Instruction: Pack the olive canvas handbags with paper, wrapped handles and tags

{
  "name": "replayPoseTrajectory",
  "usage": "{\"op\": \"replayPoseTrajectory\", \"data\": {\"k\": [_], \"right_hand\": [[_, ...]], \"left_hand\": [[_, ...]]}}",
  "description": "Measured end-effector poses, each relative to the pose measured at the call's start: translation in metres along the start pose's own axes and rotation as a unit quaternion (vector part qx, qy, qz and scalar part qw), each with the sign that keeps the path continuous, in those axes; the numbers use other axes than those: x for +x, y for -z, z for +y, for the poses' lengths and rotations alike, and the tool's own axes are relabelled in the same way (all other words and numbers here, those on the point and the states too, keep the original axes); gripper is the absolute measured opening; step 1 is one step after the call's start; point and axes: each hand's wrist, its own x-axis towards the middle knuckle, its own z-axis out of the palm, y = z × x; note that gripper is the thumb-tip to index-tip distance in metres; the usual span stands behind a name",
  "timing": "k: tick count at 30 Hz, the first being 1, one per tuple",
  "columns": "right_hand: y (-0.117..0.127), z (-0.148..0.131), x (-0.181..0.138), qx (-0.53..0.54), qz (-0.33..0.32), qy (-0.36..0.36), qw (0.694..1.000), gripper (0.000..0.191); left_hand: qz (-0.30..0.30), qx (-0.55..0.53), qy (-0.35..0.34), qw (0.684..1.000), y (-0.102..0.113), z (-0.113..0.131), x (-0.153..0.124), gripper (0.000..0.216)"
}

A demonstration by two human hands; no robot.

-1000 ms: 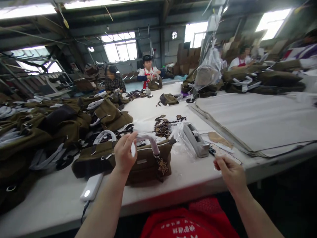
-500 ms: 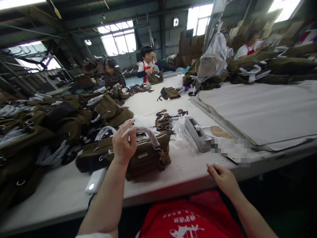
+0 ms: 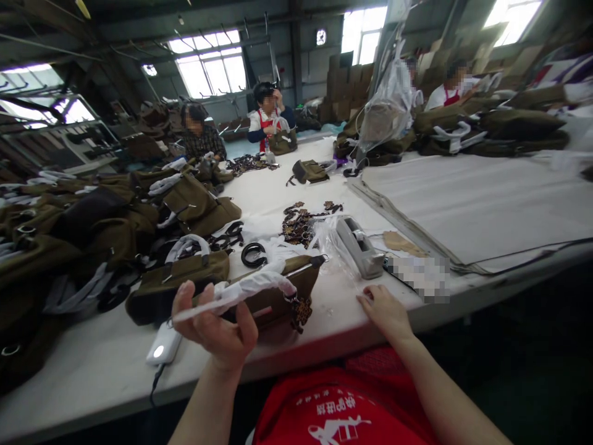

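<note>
My left hand point(image 3: 215, 327) is turned palm up near the table's front edge. Its fingers curl round a white wrapped strip point(image 3: 241, 290), which runs from the hand to the handle of an olive-brown bag point(image 3: 278, 290). That bag lies on the white table point(image 3: 333, 315) right behind the hand, with a small dark charm point(image 3: 301, 309) hanging at its side. My right hand point(image 3: 386, 312) rests on the table edge to the right, fingers loosely bent, holding nothing. A grey tape dispenser point(image 3: 359, 247) stands just beyond it.
Heaps of olive bags point(image 3: 69, 235) fill the left side. A white power bank point(image 3: 162, 346) with a cable lies at the front left. Dark charms point(image 3: 301, 222), black rings point(image 3: 252, 253), stacked grey sheets point(image 3: 486, 210) on the right. Other people work at the far end.
My left hand dropped from above the bag toward me and turned palm up, drawing the white wrapped strip along. My right hand slid left along the table edge. The view shifted slightly.
</note>
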Motion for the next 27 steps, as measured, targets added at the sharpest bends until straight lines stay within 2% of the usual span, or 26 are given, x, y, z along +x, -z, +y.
{"op": "replayPoseTrajectory", "data": {"k": [4,6,9,11,14,20,23,27], "right_hand": [[-0.002,0.0,0.006,-0.01,-0.028,-0.007,1.0,0.026],[-0.002,0.002,0.007,-0.01,-0.039,-0.006,0.999,0.027],[-0.002,0.005,0.006,-0.009,-0.042,-0.006,0.999,0.029],[-0.002,0.006,0.005,-0.006,-0.039,-0.008,0.999,0.029],[-0.002,0.009,0.002,0.001,-0.036,-0.012,0.999,0.029],[0.0,0.02,0.003,0.034,-0.039,-0.022,0.998,0.027],[0.003,0.023,0.002,0.123,-0.046,-0.023,0.991,0.024],[0.006,0.022,-0.002,0.241,-0.063,-0.026,0.968,0.033]], "left_hand": [[-0.109,-0.052,-0.009,0.993,0.0,0.004,-0.005,0.062],[-0.148,-0.06,0.02,0.987,-0.009,-0.007,-0.008,0.066],[-0.174,-0.01,0.061,0.983,-0.03,-0.031,-0.019,0.075],[-0.214,0.024,0.089,0.972,-0.042,-0.046,-0.025,0.085],[-0.265,0.05,0.133,0.954,-0.05,-0.058,-0.028,0.089],[-0.256,0.037,0.152,0.954,-0.046,-0.057,-0.025,0.088],[-0.241,0.022,0.151,0.959,-0.043,-0.057,-0.026,0.086],[-0.223,0.007,0.133,0.966,-0.038,-0.057,-0.027,0.083]]}}
